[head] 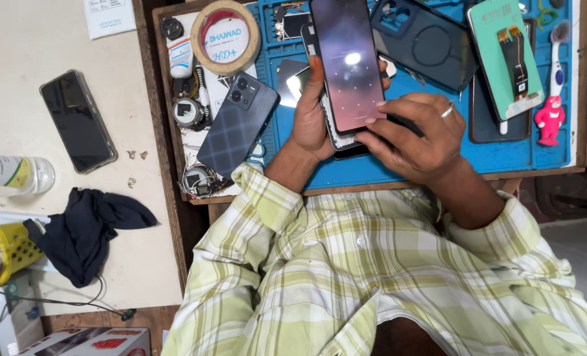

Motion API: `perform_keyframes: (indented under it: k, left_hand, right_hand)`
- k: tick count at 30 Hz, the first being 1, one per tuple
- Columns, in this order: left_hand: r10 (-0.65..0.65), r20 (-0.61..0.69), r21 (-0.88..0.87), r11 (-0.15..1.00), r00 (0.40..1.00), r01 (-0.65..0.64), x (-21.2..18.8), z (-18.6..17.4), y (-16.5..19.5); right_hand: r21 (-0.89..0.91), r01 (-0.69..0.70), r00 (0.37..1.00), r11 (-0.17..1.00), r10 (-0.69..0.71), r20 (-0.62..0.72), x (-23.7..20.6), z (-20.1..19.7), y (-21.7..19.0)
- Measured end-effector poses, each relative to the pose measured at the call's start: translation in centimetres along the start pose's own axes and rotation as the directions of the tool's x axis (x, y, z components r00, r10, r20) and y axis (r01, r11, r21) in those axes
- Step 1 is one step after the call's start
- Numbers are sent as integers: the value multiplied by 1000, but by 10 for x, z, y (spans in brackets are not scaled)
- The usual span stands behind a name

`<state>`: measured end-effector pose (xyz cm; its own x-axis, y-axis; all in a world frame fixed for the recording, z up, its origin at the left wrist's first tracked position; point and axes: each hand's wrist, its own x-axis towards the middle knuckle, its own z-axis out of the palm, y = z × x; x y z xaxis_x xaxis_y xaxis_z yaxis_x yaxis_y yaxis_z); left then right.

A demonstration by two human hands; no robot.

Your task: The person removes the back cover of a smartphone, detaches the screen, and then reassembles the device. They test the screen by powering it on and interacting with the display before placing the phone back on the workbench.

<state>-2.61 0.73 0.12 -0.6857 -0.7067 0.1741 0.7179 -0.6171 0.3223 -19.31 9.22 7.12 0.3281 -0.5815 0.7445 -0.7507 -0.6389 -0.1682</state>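
There is one view only, from a camera worn on the person's head, looking steeply down over the chest and checked shirt (385, 277) onto the bench (165, 165) in front. It sits close: the shirt fills the lower half of the frame, the two hands come in at mid-height near the centre, and the blue work mat (372, 168) runs along the top. The view reaches left across a pale tabletop (36, 53), and at the lower right edge it catches a strip of floor (580, 250).
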Motion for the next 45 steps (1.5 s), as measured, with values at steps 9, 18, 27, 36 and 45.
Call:
perform_keyframes:
  k: [9, 18, 27, 36, 45]
  left_hand:
    - [-23, -44, -28, 999, 999, 21, 2, 3, -3]
    - [-10, 11, -20, 1000, 1000, 10, -4, -8, -9]
    - [1, -32, -10, 1000, 999, -1, 0, 7, -5]
    - [-14, 8, -14, 1000, 1000, 14, -4, -5, -14]
    - [0, 17, 30, 1000, 1000, 0, -7, -10, -18]
  right_hand:
    - [-122, 168, 984, 978, -174, -35, 4, 7, -5]
    - [-125, 250, 967, 960, -255, -26, 1, 7, -3]
    - [-136, 218, 974, 966, -224, -32, 4, 8, -6]
    - [-137, 228, 972, 964, -233, -19, 2, 6, -6]
    - [-116, 269, 960, 956, -276, -44, -5, 9, -4]
